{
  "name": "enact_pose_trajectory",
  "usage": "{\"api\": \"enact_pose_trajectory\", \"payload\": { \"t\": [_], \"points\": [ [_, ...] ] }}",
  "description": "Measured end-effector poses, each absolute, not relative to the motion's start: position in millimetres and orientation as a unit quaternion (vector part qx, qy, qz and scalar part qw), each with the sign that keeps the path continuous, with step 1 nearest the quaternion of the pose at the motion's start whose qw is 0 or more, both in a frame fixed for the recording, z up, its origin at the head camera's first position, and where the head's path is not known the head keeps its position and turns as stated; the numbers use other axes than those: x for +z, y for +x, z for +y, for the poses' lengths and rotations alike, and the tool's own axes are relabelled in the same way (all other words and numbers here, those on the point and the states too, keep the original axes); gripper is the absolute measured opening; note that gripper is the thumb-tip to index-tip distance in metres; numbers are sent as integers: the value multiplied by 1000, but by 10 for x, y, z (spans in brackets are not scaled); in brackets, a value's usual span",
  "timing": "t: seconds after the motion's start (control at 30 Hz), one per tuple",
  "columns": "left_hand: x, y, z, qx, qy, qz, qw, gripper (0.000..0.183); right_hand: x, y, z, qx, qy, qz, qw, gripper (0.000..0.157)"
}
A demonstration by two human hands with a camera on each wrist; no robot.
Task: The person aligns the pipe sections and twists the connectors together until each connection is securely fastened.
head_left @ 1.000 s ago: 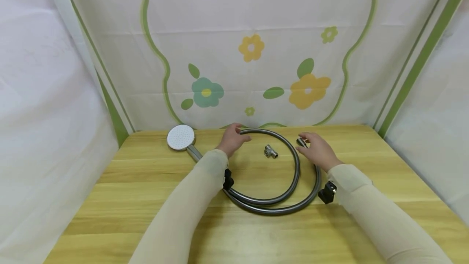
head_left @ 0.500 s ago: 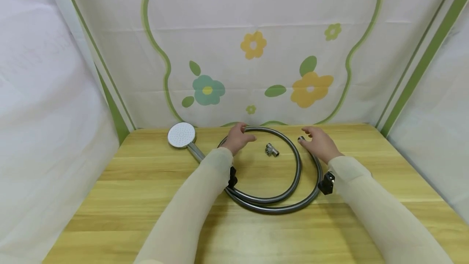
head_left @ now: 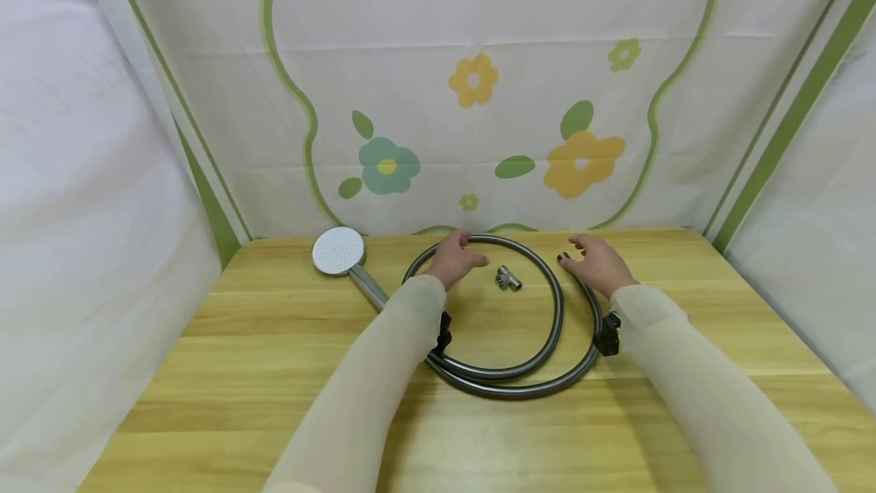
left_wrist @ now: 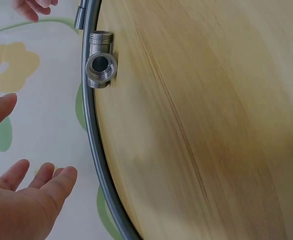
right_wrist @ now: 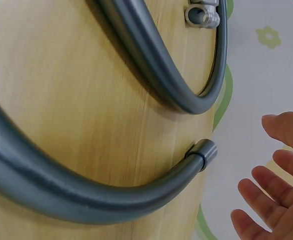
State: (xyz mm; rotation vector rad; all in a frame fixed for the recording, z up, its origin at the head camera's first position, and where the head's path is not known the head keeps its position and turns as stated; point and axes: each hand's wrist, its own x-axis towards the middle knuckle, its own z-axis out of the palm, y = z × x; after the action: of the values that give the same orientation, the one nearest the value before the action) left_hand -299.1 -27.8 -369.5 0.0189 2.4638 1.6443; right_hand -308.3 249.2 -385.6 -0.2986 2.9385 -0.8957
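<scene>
A grey shower hose [head_left: 556, 310] lies in loops on the wooden table. Its metal end [right_wrist: 204, 152] rests near the table's far edge. My right hand [head_left: 601, 265] hovers just beside and above that end, fingers spread and holding nothing; in the right wrist view a gap separates them. Inside the loop lies a small metal tee fitting [head_left: 508, 278] with threaded ends, seen closer in the left wrist view. To its left, my left hand [head_left: 455, 259] hovers over the hose loop, thumb and fingers apart, with nothing in its grasp.
A shower head [head_left: 338, 251] with a white face and grey handle lies at the back left of the table [head_left: 239, 386]. My left sleeve hides part of the handle and hose. A flowered cloth [head_left: 424, 120] hangs behind, with white cloth on both sides.
My left hand has moved right, toward the tee fitting. My right hand has shifted slightly right and away from the hose end, which showed between its thumb and fingers a second ago.
</scene>
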Motion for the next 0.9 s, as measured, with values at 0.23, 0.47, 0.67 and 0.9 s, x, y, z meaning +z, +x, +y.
{"api": "enact_pose_trajectory", "payload": {
  "t": [0.23,0.47,0.67,0.9],
  "points": [
    [-3736,-3016,-221,554,1,827,97,70,-3905,-3124,2542,-291,-94,952,27,59],
    [-3852,-3067,-129,526,1,844,109,71,-3984,-3165,2577,-284,-88,954,32,58],
    [-3929,-3080,-30,510,9,852,120,72,-4093,-3226,2642,-290,-72,953,48,62],
    [-3954,-3069,58,492,19,862,121,72,-4147,-3280,2699,-285,-73,953,67,67]
  ]
}}
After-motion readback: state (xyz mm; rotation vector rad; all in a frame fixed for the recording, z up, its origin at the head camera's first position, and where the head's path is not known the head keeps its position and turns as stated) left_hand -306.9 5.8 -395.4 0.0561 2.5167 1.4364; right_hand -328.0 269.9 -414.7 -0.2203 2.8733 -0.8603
